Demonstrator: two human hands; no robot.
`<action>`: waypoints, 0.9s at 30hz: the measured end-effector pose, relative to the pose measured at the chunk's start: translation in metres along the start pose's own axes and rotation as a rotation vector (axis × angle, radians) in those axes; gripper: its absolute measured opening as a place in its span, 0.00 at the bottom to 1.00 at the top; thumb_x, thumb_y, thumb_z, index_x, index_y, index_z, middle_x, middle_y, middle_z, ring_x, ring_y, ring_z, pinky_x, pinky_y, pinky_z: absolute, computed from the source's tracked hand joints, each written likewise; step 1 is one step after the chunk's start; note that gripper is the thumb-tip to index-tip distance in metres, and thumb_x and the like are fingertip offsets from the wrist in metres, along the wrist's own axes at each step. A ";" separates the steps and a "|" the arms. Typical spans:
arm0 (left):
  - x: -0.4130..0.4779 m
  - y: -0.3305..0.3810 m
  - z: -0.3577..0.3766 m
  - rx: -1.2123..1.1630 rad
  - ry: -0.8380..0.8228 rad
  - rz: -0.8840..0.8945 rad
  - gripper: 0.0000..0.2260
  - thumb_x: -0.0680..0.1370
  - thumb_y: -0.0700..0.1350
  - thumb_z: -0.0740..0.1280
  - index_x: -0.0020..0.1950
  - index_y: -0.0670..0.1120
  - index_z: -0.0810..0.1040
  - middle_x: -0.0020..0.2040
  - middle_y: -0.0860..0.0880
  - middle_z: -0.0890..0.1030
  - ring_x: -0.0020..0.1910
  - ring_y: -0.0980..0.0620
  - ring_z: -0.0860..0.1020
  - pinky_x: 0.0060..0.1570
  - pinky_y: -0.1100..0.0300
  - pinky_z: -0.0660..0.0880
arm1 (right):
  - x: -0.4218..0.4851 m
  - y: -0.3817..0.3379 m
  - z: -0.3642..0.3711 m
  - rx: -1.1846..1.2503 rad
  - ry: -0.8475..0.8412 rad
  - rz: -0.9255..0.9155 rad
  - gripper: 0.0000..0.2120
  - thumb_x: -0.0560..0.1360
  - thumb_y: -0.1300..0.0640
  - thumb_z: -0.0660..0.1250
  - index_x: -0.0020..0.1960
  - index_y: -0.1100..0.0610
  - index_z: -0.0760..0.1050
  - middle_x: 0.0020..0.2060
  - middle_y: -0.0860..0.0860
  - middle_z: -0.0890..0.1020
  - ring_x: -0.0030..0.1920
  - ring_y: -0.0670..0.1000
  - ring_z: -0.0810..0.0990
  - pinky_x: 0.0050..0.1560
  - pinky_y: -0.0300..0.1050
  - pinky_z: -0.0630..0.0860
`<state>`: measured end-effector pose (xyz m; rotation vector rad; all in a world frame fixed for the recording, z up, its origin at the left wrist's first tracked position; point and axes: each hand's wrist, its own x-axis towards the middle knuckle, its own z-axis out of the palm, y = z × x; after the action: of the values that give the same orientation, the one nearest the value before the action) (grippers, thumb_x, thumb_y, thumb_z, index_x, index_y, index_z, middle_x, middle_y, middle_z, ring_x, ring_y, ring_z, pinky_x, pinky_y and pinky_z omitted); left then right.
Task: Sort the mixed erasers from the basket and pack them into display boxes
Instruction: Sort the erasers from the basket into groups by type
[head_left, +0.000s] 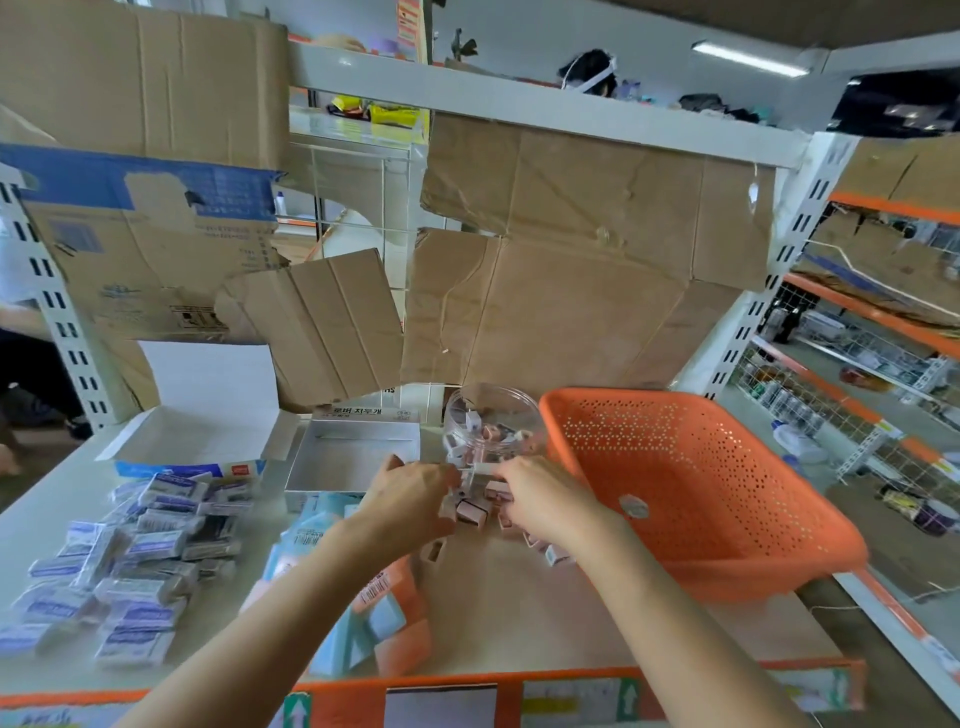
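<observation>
**HANDS AT THE PINK ERASER PILE**

1. The left hand (410, 493) and the right hand (545, 499) meet at mid-worktop (41, 514), above a loose pile of small pink block erasers (472, 512).
2. The right hand's fingers (506, 475) are curled and pinch a pale narrow strip (480, 469) that spans the gap between the 2 hands. Motion blur prevents identification of the strip.
3. The left hand's fingers are curled down over the pile. Whether they grip anything cannot be told.
4. A clear round plastic jar (493, 421) sits tilted just behind the hands and holds more pink erasers.
5. The orange perforated plastic basket (701, 467) stands just beside the jar, on the right.
6. An open white cardboard box (353, 460) lies left of the jar, near the left hand.
7. An open blue-and-white cardboard box (197, 436) stands further left with its lid raised.
8. White-and-purple wrapped erasers (140, 561) lie heaped in front of that box.
9. Light-blue and orange flat packs (363, 623) lie under the left forearm.
</observation>
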<state>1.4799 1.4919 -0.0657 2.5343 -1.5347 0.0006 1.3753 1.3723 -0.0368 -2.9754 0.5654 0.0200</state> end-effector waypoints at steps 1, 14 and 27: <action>0.000 0.000 0.002 -0.003 0.009 -0.006 0.19 0.74 0.51 0.68 0.62 0.51 0.71 0.60 0.54 0.77 0.58 0.54 0.75 0.59 0.59 0.60 | 0.001 -0.002 0.002 -0.019 0.013 -0.004 0.18 0.73 0.67 0.59 0.61 0.58 0.75 0.54 0.57 0.80 0.54 0.58 0.78 0.56 0.47 0.69; 0.003 0.002 0.001 -0.102 -0.045 -0.015 0.18 0.73 0.46 0.69 0.61 0.49 0.70 0.55 0.50 0.79 0.51 0.51 0.77 0.50 0.61 0.72 | 0.002 -0.010 0.013 0.047 0.076 0.112 0.09 0.75 0.64 0.63 0.54 0.63 0.77 0.53 0.58 0.80 0.54 0.56 0.79 0.50 0.44 0.72; 0.005 -0.007 -0.035 -0.368 0.054 0.142 0.13 0.70 0.41 0.72 0.53 0.44 0.75 0.47 0.49 0.80 0.45 0.52 0.79 0.47 0.61 0.75 | -0.002 0.008 -0.028 0.233 0.280 0.051 0.07 0.76 0.59 0.65 0.49 0.58 0.81 0.46 0.52 0.84 0.44 0.49 0.80 0.42 0.35 0.74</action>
<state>1.4912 1.4963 -0.0317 2.1226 -1.5278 -0.1762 1.3706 1.3627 -0.0097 -2.7516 0.6249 -0.4332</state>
